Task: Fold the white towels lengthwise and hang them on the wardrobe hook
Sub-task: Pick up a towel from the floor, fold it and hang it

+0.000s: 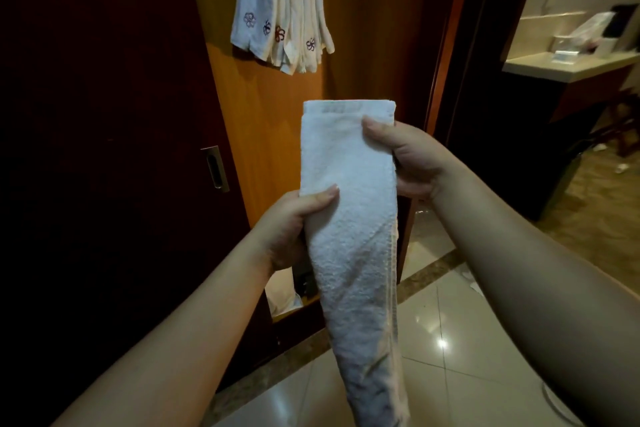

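Folded white towel point(349, 218) held upright between both hands. Right hand point(412, 163) clamped on towel's right edge near top; left hand point(294, 225) clamped on left edge, lower. Hung towels point(280, 7) above grip.

towel in the hands point(349, 218): white cloth, fluffy and a bit rough, matt
hanging towels point(282, 7): thin soft cloth, white and cream, with small sewn flowers
wardrobe inside wall point(277, 135): smooth orange wood, a soft shine
sliding door point(104, 114): dark red-brown wood, smooth and dull
door handle point(215, 168): shiny metal
floor tiles point(460, 340): pale, smooth, very glossy, with bright light spots
counter, far right point(568, 66): smooth pale top
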Available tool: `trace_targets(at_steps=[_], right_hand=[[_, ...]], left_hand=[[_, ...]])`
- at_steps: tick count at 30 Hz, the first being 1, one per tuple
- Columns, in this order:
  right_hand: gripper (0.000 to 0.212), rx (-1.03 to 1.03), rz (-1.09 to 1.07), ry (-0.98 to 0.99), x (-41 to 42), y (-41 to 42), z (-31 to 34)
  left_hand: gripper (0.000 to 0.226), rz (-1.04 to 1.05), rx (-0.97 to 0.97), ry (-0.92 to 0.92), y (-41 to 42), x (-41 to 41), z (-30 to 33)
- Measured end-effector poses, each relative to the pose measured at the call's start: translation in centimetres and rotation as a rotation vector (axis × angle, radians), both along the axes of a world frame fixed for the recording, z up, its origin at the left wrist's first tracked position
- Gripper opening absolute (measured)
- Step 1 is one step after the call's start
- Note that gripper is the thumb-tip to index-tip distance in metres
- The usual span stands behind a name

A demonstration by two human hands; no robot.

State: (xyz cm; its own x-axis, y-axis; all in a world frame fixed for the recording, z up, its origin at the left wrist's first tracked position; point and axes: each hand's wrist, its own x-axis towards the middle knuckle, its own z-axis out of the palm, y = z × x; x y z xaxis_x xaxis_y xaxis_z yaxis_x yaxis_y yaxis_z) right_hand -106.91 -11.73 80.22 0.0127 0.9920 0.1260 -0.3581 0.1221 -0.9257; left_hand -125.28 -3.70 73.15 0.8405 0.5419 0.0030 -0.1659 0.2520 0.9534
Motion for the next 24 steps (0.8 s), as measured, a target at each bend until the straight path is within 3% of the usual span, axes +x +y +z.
trace_targets(at_steps=[5, 7, 10, 14, 18, 21, 24], right_hand=[[0.078, -0.110, 0.168, 0.269, 1.4, -1.0, -6.5], [0.069, -0.197, 0.212, 0.245, 0.9, -1.5, -9.7], [0.034, -0.212, 0.217, -0.020, -0.8, -1.5, -12.2], [0.076, -0.232, 0.056, -0.304, -2.0, -0.9, -12.4], [0.060, -0.222, 0.022, -0.526, -2.6, -0.5, -11.8], [0.054, -0.234, -0.143, -0.694, -3.2, -0.4, -11.4], [0.029, -0.227, -0.287, -0.914, -3.2, -0.2, -10.8]], left_hand=[[0.039, 0.002, -0.067, -0.023, 0.5, 0.0, 3.3], [0.034, 0.043, -0.057, 0.012, 0.9, -0.1, 4.4], [0.035, 0.116, -0.034, 0.062, 1.7, -0.3, 5.8], [0.054, 0.251, -0.026, 0.123, 3.0, -0.3, 7.3], [0.043, 0.345, -0.055, 0.131, 4.0, 0.2, 8.3], [0.038, 0.398, -0.072, 0.111, 4.4, 0.6, 8.9], [0.038, 0.416, -0.059, 0.092, 4.8, 0.9, 9.5]])
